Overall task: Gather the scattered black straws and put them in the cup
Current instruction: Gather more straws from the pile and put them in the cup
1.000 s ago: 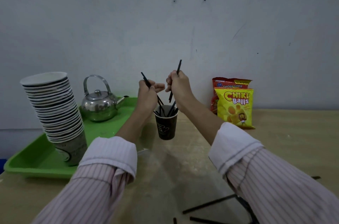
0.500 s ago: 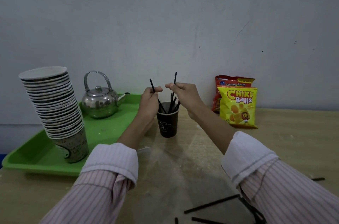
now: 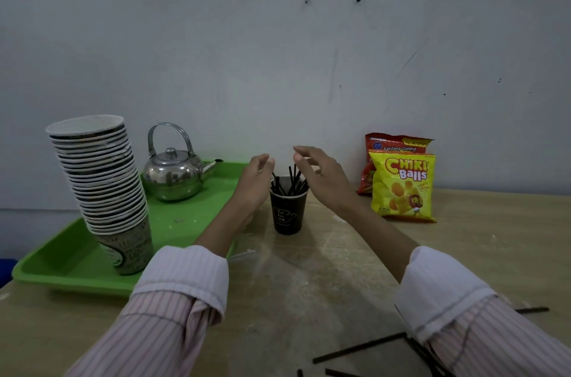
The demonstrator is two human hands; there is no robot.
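A black paper cup (image 3: 288, 213) stands upright on the wooden table, with several black straws (image 3: 291, 180) sticking out of its mouth. My left hand (image 3: 255, 180) hovers just left of the rim, fingers apart and empty. My right hand (image 3: 321, 174) hovers just right of the rim, also spread and empty. More black straws (image 3: 360, 347) lie loose on the table near the front edge, partly hidden under my right sleeve. One more straw (image 3: 532, 310) lies at the far right.
A green tray (image 3: 71, 256) at the left holds a tall stack of paper cups (image 3: 102, 188) and a steel kettle (image 3: 173, 176). Two snack bags (image 3: 401, 186) lean against the wall right of the cup. The wall runs close behind.
Both hands held a straw over the cup; the straws have gone down into it and both hands have let go and opened.
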